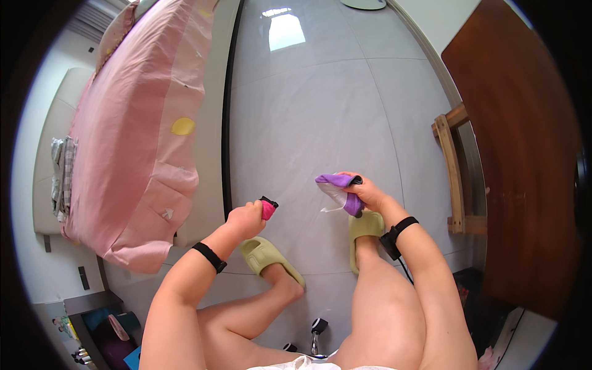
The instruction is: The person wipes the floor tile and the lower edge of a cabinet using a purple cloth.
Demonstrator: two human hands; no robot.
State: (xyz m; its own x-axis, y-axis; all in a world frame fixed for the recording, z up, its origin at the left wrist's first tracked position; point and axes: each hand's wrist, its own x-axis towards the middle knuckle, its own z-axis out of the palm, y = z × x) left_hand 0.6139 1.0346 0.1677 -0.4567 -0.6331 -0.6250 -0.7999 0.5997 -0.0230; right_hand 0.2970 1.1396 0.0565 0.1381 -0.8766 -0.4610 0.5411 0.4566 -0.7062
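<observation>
While I watch through the head view from far off, both bare hands hang over the grey tiled floor [308,123], well apart from each other. On my left hand [245,221] the grip is curled into a fist around a small pink-and-black bundle [268,210], whose dark end pokes out past the fingers; I cannot tell whether it is folded cloth or something wrapped. My right hand [371,193] has its grip pinching the right edge of a purple piece [336,180] with dark trim. That piece gapes toward the left, and a thin whitish sheet [333,192] shows within it, one narrow strip trailing out at the lower side. Whether it is a pouch or simply folded fabric, I cannot make out. Both pieces are up in the hands, the purple one just above the right slipper [364,223] as I see it, the pink one near the left slipper [262,254].

At lower left I find a dark storage unit [92,302] with a pinkish oblong object [119,327] in or against it; the warped rim hides which. Farther up that side stands a bed with a pink cover [117,142], folded checked cloth [65,179] lying along its far edge. To my right rises a brown wooden panel [512,166], with a lighter wooden frame [453,172] beside it
</observation>
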